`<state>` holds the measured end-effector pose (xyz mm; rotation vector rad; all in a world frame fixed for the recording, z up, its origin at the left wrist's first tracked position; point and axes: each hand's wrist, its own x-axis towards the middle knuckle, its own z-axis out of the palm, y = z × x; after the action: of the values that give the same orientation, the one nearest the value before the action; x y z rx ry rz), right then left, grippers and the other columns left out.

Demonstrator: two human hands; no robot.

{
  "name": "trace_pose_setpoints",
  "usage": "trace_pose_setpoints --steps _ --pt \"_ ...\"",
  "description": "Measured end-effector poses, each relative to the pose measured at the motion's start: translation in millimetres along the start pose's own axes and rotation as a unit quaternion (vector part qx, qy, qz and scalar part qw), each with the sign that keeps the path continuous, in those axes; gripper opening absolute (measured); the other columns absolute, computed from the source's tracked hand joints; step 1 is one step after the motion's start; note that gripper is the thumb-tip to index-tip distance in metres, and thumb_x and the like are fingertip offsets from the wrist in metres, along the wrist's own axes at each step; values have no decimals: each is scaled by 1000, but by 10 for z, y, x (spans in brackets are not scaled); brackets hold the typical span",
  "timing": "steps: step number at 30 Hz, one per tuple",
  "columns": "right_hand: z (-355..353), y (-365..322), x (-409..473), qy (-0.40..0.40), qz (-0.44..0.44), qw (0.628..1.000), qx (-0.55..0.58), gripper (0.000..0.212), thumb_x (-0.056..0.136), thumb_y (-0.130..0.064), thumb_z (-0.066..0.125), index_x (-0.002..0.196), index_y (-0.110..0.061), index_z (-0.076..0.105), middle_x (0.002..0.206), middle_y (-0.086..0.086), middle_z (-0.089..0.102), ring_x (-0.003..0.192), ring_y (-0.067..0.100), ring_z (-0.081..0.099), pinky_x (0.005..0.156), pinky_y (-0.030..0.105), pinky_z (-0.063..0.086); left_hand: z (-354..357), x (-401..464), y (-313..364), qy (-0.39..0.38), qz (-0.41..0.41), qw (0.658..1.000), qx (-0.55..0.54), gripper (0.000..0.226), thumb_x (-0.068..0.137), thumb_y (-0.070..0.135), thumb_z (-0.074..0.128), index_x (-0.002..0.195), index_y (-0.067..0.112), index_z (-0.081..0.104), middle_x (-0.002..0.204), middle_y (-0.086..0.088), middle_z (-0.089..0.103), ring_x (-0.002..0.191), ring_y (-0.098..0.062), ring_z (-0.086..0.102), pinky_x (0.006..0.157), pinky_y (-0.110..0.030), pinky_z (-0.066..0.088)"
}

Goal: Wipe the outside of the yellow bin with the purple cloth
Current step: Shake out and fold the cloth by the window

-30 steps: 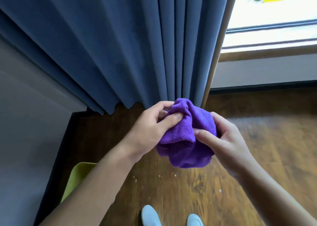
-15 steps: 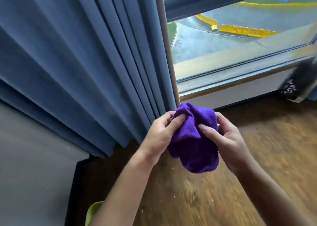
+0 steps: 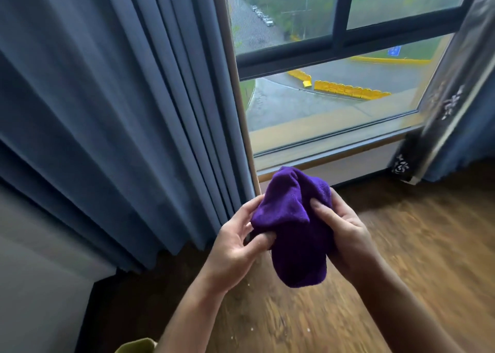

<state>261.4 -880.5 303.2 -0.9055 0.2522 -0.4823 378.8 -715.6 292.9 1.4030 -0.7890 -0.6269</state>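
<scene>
At the bottom left edge a corner of the yellow bin [image 3: 138,346] peeks in on the floor [image 3: 401,285], well below the hands. The left hand [image 3: 235,242] pinches the purple cloth [image 3: 294,226] from beneath, while the right hand [image 3: 345,229] curls round its other side, apparently bunching it into a pad for wiping.

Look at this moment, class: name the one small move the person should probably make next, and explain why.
Probably lower the purple cloth down and leftward toward the yellow bin. Both the left hand and the right hand have a grip on the bunched cloth in mid-air before the blue curtain, while only a sliver of the bin shows at the bottom edge, untouched.
</scene>
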Motion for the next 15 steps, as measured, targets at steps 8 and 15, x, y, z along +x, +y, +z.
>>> trace_pose_setpoints --steps 8,15 --pt "115 285 -633 10 8 995 -102 41 83 -16 76 123 -10 67 108 20 69 97 31 67 80 37 58 -94 -447 53 119 62 990 -53 25 99 29 60 107 8 71 105 -2 76 94 -16 72 79 -32 58" --pt "105 745 -1186 68 72 966 -239 37 81 -26 85 111 -9 70 107 29 71 92 32 67 85 53 49 -165 -935 14 125 51 982 -130 21 100 23 53 93 14 71 75 -10 63 66 -21 54 57 -27 47"
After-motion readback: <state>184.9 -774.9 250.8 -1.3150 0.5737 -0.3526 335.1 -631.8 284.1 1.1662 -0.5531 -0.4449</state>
